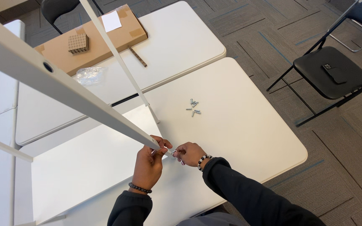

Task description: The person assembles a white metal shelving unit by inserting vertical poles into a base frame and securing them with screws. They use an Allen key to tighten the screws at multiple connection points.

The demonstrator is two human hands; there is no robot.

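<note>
Hands at corner of white flat-pack shelf frame, near edge of table.
Left hand [148,164] clamps the long white metal rail [63,88] end, steadying it; right hand [189,153] pinches a small silver hex key [177,155] at the joint. Loose silver bolts [194,107] lie just beyond on white folding table [248,125].

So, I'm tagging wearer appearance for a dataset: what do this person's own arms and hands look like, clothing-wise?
Both arms wear long dark sleeves. The left hand has a dark beaded bracelet at the wrist; the right hand has a bracelet of dark and light beads. No gloves.
</note>
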